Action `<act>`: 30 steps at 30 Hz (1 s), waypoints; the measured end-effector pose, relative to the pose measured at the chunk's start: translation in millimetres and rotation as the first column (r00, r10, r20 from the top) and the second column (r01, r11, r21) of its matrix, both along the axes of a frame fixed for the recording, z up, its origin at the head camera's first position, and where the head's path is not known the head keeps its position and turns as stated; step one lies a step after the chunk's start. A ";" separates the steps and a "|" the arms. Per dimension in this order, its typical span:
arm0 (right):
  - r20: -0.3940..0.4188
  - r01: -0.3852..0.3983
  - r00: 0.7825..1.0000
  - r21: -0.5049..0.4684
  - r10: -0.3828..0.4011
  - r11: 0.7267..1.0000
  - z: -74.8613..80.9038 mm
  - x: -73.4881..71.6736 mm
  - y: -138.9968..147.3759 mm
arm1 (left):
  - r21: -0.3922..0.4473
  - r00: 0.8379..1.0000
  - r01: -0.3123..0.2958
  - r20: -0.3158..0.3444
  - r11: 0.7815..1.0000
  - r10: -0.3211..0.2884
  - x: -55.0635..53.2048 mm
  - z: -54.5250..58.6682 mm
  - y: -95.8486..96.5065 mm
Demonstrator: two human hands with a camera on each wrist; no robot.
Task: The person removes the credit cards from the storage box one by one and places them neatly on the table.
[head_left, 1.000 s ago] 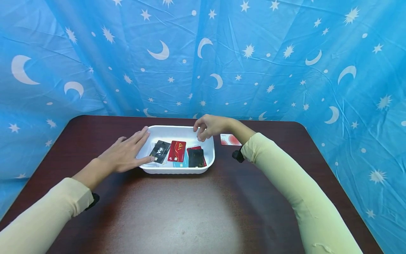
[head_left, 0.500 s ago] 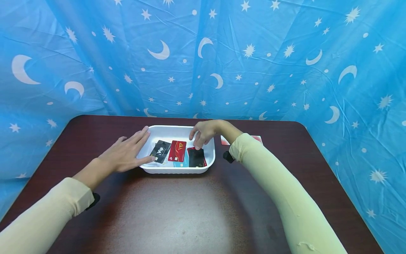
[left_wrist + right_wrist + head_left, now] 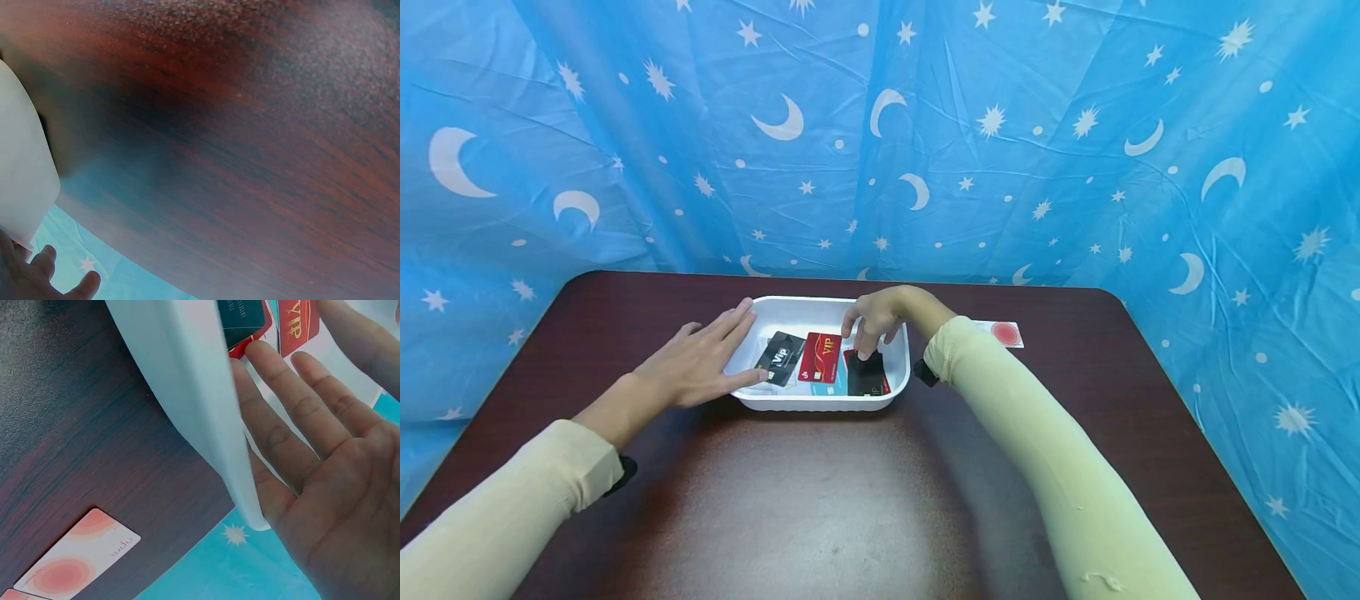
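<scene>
My left hand [image 3: 700,362] rests along the left rim of the white plastic tray [image 3: 820,403], fingers extended, thumb over the near left corner. In the left wrist view, a few fingertips [image 3: 45,259] show beside the tray's wall. My right hand [image 3: 880,318] reaches over the right rim, its fingertips down at the black card [image 3: 868,379] in the tray. The right wrist view shows these fingers nearly straight, close to the edge of that card and the red one under it. Left of it lie a red VIP card [image 3: 820,358] and a dark grey VIP card [image 3: 781,354].
A light blue card [image 3: 829,389] is partly covered inside the tray. On the dark wood table [image 3: 820,500], right of the tray, lies a white card with pink circles [image 3: 78,553], and the corner of another card [image 3: 22,595] shows beside it. Behind hangs a blue curtain [image 3: 700,125].
My right hand has moved left and down into the tray, its fingertips reaching the black card. More of the pink-patterned card's right end shows past my sleeve. My left hand stays put.
</scene>
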State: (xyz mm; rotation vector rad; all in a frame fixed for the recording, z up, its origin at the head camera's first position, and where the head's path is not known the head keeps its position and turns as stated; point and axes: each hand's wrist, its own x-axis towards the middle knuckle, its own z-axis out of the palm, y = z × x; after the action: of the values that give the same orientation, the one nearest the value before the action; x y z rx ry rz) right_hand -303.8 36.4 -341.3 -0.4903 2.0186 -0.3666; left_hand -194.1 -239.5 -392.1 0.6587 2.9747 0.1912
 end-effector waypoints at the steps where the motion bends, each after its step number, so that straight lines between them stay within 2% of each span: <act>1: -0.005 -0.001 1.000 0.003 0.002 1.000 -0.7 -0.3 -0.1 | 0.004 1.000 0.000 -0.001 1.000 0.000 0.1 -0.3 0.0; 14: -0.068 -0.053 0.996 0.022 0.054 0.998 -4.9 4.9 -5.9 | -0.009 1.000 0.008 0.004 1.000 -0.008 0.9 0.9 0.3; 20: -0.053 -0.042 0.998 0.077 0.046 0.996 -6.8 8.0 -11.9 | -0.016 1.000 0.012 0.001 1.000 -0.012 -0.8 -1.4 -0.1; 30: -0.057 -0.034 0.998 0.081 0.039 0.996 -8.9 9.0 -19.3 | -0.006 1.000 0.008 -0.007 1.000 -0.008 0.4 -1.1 -0.1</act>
State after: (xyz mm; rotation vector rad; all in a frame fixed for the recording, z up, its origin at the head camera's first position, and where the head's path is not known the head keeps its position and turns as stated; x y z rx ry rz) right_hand -294.8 17.1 -350.3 -0.4920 2.0697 -0.2505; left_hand -193.7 -239.6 -393.2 0.6718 2.9778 0.1795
